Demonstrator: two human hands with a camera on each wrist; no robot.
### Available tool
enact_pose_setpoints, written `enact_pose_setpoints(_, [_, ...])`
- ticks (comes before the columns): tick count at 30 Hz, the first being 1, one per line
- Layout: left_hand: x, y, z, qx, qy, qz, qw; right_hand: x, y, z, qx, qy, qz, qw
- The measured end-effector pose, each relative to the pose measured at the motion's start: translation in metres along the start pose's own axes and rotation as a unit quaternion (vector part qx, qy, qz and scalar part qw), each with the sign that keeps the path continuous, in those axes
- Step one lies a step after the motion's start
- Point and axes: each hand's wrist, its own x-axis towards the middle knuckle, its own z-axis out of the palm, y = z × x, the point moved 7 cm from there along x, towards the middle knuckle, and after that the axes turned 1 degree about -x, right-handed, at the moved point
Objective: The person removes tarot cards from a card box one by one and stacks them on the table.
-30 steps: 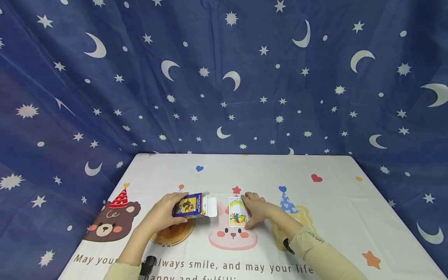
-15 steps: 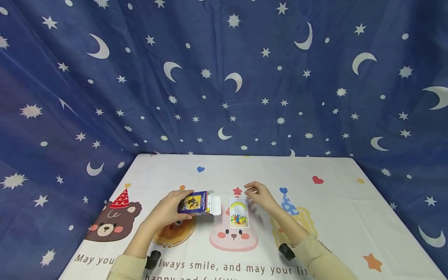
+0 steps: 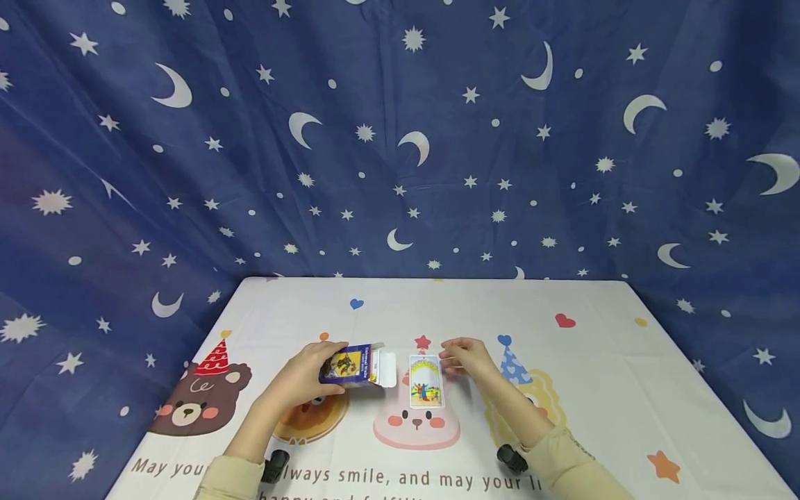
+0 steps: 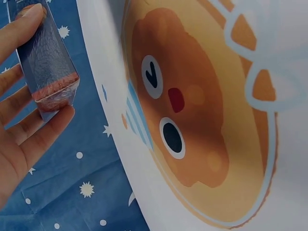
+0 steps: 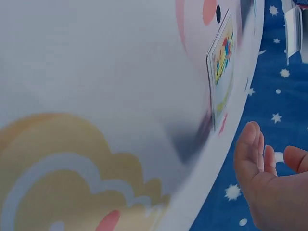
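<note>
My left hand [image 3: 301,375] grips a blue tarot card box [image 3: 347,364] by its left end, thumb and fingers on opposite sides. The box's white end flap [image 3: 387,369] hangs out toward the right. In the left wrist view the box [image 4: 50,67] shows a glossy, see-through wrapped end, fingers [image 4: 48,130] spread around it. A thin stack of tarot cards [image 3: 426,382] lies face up on the tablecloth, right of the flap. Beside its upper right corner is my right hand [image 3: 470,360], fingers loosely bent and holding nothing; the right wrist view shows the cards [image 5: 222,67] apart from it.
A white tablecloth [image 3: 487,305] with cartoon prints covers the table. A printed bear [image 3: 194,399] is at the left. Behind and to the sides hangs a blue curtain [image 3: 400,173] with moons and stars. Each wrist wears a small black camera [image 3: 512,458].
My right hand has let go of the cards' right edge, lifted, and come down slightly beside them. My left hand has brought the box a little to the right. The cards stay put.
</note>
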Motion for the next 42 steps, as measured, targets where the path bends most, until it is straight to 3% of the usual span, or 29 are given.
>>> enact_pose_setpoints(6, [0.002, 0.005, -0.002, 0.004, 0.005, 0.005, 1.0, -0.014, -0.012, 0.016, 0.019, -0.042, -0.005, 0.9989])
enact_pose_setpoints(17, [0.008, 0.015, -0.005, 0.008, 0.004, 0.014, 0.9999, -0.024, -0.023, 0.031, 0.038, -0.078, -0.025, 0.9959])
enact_pose_setpoints(25, [0.007, 0.021, -0.002, -0.002, 0.003, 0.029, 0.9996, -0.031, -0.028, 0.05, 0.053, -0.142, -0.033, 0.9879])
enact_pose_setpoints(36, [0.003, 0.029, -0.004, 0.002, 0.005, 0.044, 0.999, -0.037, -0.03, 0.061, 0.048, -0.154, -0.038, 0.9861])
enact_pose_setpoints(42, [0.0, 0.03, -0.005, 0.01, 0.011, 0.037, 0.9992, -0.038, -0.032, 0.061, 0.041, -0.157, -0.036, 0.9862])
